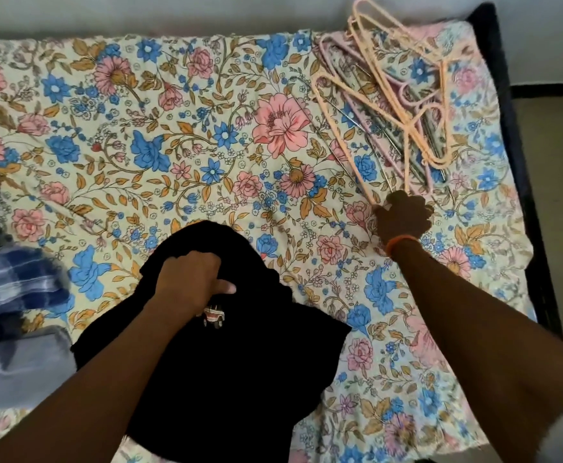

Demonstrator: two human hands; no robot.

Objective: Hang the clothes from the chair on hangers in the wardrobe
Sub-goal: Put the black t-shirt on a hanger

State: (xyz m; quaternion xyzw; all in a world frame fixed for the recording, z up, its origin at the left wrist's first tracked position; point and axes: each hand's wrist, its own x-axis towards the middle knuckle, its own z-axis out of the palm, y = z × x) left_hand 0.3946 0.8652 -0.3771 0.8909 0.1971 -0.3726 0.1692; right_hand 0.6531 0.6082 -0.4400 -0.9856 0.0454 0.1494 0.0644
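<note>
Head view: our left hand (186, 279) grips the black shirt (233, 355) on the bed (140, 145); our right hand (403, 215) clutches a peach hanger (373, 105). Nothing hung yet, we judge.

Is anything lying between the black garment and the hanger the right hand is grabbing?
Nothing visible. Only bare floral bedsheet separates the black garment, gripped by the left hand, from the peach hanger in the right hand. The other hangers lie tangled with it, though.
</note>
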